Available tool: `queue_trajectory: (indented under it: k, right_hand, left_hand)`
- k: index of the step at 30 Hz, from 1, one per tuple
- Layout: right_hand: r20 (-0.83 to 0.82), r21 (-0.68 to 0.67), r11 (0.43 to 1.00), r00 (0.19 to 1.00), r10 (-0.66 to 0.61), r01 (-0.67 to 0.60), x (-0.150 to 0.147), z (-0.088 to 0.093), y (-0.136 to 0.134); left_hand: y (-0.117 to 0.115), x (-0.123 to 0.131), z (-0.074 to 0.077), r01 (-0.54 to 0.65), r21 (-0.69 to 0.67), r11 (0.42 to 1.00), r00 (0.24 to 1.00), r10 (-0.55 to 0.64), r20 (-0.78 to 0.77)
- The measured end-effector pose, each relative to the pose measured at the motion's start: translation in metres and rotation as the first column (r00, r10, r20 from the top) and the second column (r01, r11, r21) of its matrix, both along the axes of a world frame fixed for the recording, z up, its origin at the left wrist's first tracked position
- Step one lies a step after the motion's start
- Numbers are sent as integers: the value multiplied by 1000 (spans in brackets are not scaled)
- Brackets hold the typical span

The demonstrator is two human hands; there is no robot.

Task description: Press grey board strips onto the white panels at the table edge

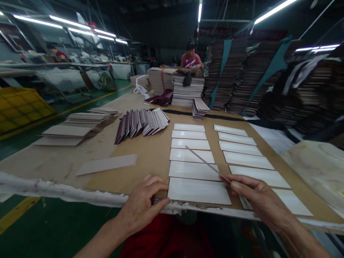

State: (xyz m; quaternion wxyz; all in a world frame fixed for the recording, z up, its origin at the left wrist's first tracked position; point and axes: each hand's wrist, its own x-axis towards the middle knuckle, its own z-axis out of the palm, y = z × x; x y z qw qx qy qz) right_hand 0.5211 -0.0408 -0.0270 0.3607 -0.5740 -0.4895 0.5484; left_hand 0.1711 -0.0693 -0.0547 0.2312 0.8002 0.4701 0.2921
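My right hand pinches one end of a thin grey strip, perhaps a board seen edge-on, which slants up and left over a column of white-faced panels. The nearest panel of that column lies flat by the table's front edge. My left hand rests at this panel's left edge, thumb and fingers apart, holding nothing. To the right runs a second column of white-faced panels, partly hidden near the front by my right hand. Left of the columns lies a flat pale board strip.
Fanned maroon-backed boards and stacked grey boards lie on the left. A small board pile stands behind the columns, with tall stacks farther back. A stained, pale sheet-like thing is at the right. Another person is beyond the stacks.
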Motion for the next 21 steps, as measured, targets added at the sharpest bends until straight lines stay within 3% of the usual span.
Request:
queue_trajectory:
  k: [3, 6, 9, 15, 21]
  right_hand:
    - [77, 16, 999, 996, 36, -37, 1, 3, -2]
    - [282, 159, 975, 954, 104, -154, 5, 2, -3]
    - [452, 317, 891, 878, 159, -324, 9, -3, -3]
    - [610, 446, 715, 767, 197, -538, 13, -11, -1]
    - [646, 477, 655, 739, 189, -585, 11, -17, 3]
  left_hand:
    - [-2, 1, 2, -9, 7, 1000, 1000, 9, 5]
    - [-4, 3, 4, -16, 24, 1000, 1000, 16, 7]
    - [-4, 4, 2, -20, 40, 999, 1000, 20, 1]
    - [-4, 4, -2, -26, 75, 997, 1000, 26, 9]
    - [-4, 7, -1, -30, 83, 996, 999, 29, 25]
